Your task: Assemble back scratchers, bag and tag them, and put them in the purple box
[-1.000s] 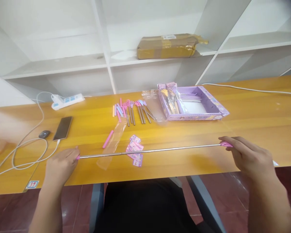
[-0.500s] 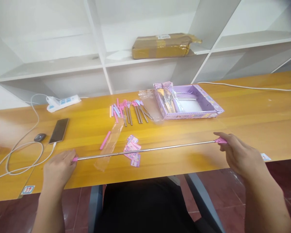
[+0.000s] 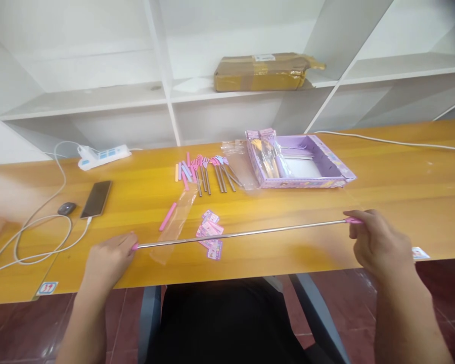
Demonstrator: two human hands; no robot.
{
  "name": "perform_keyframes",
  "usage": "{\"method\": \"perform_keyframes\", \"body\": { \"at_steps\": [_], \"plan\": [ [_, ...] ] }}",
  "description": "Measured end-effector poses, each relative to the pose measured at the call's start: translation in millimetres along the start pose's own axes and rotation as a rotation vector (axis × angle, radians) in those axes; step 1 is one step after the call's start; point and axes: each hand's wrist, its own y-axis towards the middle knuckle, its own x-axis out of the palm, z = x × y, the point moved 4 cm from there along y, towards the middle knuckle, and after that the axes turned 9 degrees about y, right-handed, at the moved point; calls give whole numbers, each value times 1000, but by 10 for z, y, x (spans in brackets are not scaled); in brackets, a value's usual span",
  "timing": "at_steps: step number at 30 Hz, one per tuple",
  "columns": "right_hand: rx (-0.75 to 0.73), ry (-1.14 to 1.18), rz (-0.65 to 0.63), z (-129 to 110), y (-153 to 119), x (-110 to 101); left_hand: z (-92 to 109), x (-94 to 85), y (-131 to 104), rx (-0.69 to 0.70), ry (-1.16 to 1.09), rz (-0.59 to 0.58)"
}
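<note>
An extended telescopic back scratcher [image 3: 246,233] spans the space above the desk, its thin metal rod nearly level. My left hand [image 3: 111,258] is closed round its pink left end. At the other end, my right hand [image 3: 381,245] grips the pink head, mostly hidden by the fingers. Below the rod lie several pink and purple printed cards [image 3: 211,235] and a clear plastic sleeve [image 3: 180,217]. A loose pink handle tube [image 3: 167,216] rests beside the sleeve. Farther back are several shortened back scratchers [image 3: 218,174] with pink and blue heads, next to short coloured tubes [image 3: 185,172].
A purple display box [image 3: 307,183] holds bagged back scratchers. On the left are a phone [image 3: 96,198] on a charging cable, a mouse [image 3: 66,208] and a power strip [image 3: 104,156]. A taped carton [image 3: 263,73] sits on the white shelf [image 3: 129,102] behind the desk.
My left hand has moved slightly inward, to the right, and the back scratcher's rod looks a little shorter. Both hands keep their hold. The whole view has shifted slightly.
</note>
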Motion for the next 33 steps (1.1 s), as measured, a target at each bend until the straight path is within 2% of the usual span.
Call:
{"method": "perform_keyframes", "body": {
  "at_steps": [4, 8, 11, 14, 17, 21, 23, 25, 28, 30, 33],
  "plan": [
    [-95, 81, -159, -474, 206, 172, 401, -95, 216, -127, -9, -322],
    [-242, 58, -238, -979, 334, 313, 755, -176, 411, -136, -50, -448],
    [-361, 12, -325, -1349, 257, 502, 953, -216, 520, -100, -51, -516],
    [-418, -14, -406, -1646, 119, 724, 1090, -258, 602, -54, -50, -558],
    [-391, -39, -442, -1772, 53, 867, 1110, -276, 656, -43, -41, -578],
    [-368, -50, -441, -1763, 86, 876, 1054, -284, 708, -56, -35, -551],
    [-393, -57, -422, -1796, 88, 848, 1088, -292, 734, -48, -39, -552],
    [-463, -50, -433, -1913, 35, 852, 1203, -310, 767, -1, -65, -553],
    [-574, -44, -518, -2170, -119, 945, 1452, -332, 808, 121, -142, -562],
    [-569, -62, -580, -2292, -199, 1029, 1567, -323, 825, 159, -181, -572],
    [-513, -71, -649, -2354, -237, 1113, 1622, -266, 831, 165, -206, -591]
  ]
}}
